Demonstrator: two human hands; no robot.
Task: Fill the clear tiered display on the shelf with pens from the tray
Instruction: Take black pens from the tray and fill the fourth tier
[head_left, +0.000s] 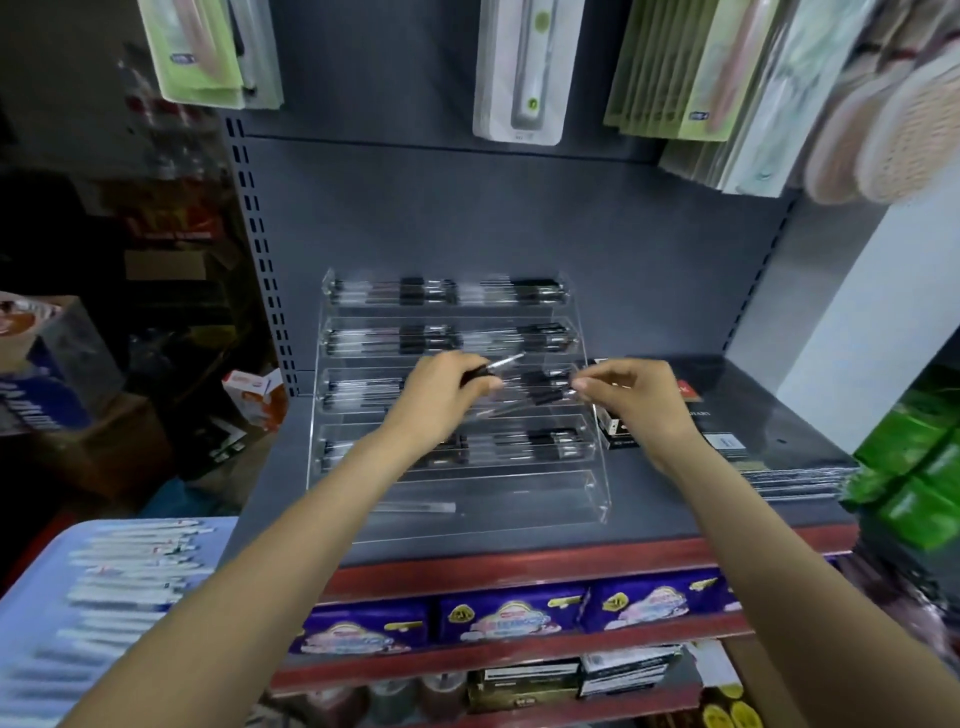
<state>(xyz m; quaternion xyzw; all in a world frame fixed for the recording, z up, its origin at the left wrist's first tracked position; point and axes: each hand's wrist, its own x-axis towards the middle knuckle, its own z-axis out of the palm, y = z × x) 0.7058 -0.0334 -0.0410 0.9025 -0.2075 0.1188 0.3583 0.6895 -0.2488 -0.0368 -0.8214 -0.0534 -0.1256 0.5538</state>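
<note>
Here, two bare forearms reach over a grey shelf (519, 525) toward a clear tiered display (597, 488). The left hand (447, 389) curls its grip around a pen (498, 364), held angled above the third tier. The right hand (634, 395) pinches its fingers together at that tier's right end; whether they hold a pen is too blurred to tell. The upper four tiers hold rows of black-and-clear pens. A blue tray (31, 613) of pens sits lower left.

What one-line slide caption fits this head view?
Both hands, left and right, set pens into the clear tiered display's third tier.
</note>
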